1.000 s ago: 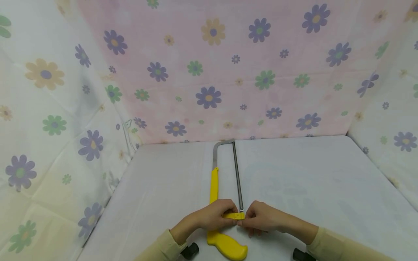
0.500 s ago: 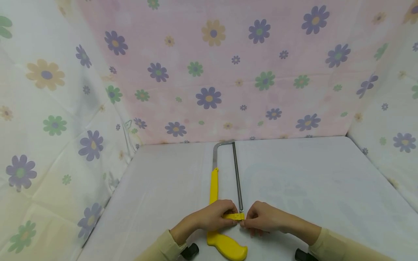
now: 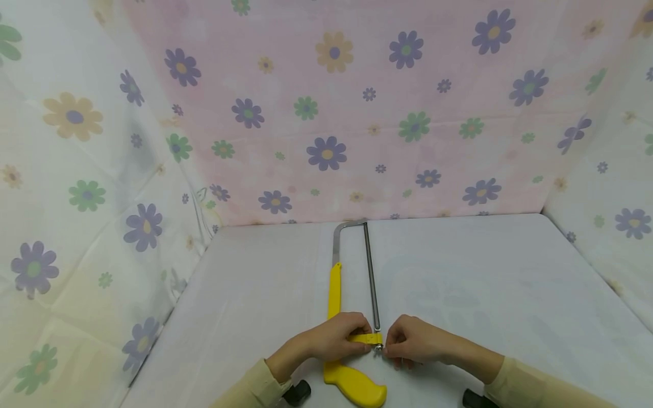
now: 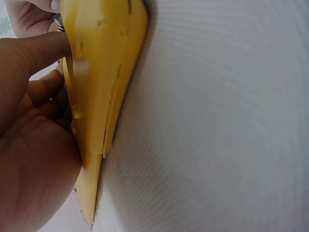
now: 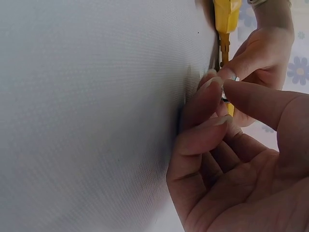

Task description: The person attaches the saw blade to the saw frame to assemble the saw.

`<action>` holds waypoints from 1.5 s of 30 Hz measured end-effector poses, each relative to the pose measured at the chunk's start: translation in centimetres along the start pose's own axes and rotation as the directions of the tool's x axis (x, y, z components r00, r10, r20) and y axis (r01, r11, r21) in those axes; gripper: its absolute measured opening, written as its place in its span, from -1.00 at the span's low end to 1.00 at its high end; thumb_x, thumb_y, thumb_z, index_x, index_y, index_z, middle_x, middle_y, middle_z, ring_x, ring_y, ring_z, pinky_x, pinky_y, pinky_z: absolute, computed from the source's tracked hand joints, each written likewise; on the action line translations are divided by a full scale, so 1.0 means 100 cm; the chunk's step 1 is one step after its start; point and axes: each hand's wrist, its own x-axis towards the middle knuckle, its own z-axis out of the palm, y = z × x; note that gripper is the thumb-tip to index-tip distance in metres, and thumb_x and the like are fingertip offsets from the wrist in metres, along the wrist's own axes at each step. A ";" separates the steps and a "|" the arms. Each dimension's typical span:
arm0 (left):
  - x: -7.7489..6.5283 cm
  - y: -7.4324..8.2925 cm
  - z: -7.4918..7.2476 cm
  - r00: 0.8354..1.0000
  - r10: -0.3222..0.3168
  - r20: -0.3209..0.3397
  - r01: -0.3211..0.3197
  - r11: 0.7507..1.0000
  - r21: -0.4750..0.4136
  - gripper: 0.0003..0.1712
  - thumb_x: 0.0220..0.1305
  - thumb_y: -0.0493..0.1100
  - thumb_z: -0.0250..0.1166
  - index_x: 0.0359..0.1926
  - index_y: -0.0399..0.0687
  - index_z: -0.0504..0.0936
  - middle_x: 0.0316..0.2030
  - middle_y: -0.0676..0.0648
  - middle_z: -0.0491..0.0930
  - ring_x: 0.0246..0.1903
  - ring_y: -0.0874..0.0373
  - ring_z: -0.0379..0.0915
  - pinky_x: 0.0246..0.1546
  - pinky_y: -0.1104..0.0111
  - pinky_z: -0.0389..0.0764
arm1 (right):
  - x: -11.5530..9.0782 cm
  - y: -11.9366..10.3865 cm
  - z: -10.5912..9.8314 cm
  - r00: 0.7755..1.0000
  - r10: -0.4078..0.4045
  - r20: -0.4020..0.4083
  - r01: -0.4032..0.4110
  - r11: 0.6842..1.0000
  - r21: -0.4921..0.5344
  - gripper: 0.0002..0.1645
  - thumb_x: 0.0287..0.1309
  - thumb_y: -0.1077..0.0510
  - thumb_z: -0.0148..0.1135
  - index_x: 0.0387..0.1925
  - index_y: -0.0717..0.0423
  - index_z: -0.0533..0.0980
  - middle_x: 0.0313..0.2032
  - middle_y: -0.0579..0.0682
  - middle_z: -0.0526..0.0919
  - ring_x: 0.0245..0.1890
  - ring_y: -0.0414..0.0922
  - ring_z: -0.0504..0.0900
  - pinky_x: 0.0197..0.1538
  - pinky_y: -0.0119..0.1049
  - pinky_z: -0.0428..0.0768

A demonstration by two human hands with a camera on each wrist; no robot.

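A hacksaw with a yellow handle (image 3: pixel 357 386) lies on the white table, its grey metal bow pointing to the far side. Its dark blade (image 3: pixel 370 272) runs along the right of the frame. My left hand (image 3: pixel 336 335) grips the yellow arm (image 3: pixel 366 338) at the blade's near end; in the left wrist view the thumb presses against the yellow body (image 4: pixel 99 77). A small silver wing nut (image 3: pixel 378 349) sticks out below that arm. My right hand (image 3: pixel 419 341) has its curled thumb and index finger at the nut, pinching its edge; the fingertips partly hide it in the right wrist view.
The white tabletop (image 3: pixel 484 283) stretches to both sides of the saw. Flower-printed cloth (image 3: pixel 352 102) hangs behind the table and along both sides. Dark wrist-worn devices (image 3: pixel 297 392) show below the sleeves.
My right hand has shifted slightly to the right, and the wing nut, hidden behind its fingers earlier, now shows. My left hand and the hacksaw stay in place.
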 end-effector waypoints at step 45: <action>0.000 -0.001 0.001 1.000 0.002 -0.004 -0.002 1.000 0.015 -0.86 0.41 -0.12 0.35 -0.08 0.01 0.61 -0.27 0.23 0.49 -0.30 0.41 0.33 -0.20 0.54 0.43 | 0.000 0.000 -0.001 1.000 0.008 -0.003 -0.007 1.000 0.013 -0.79 0.26 0.17 0.36 -0.47 0.19 0.66 -0.60 -0.07 0.60 -0.65 -0.22 0.45 -0.56 -0.39 0.42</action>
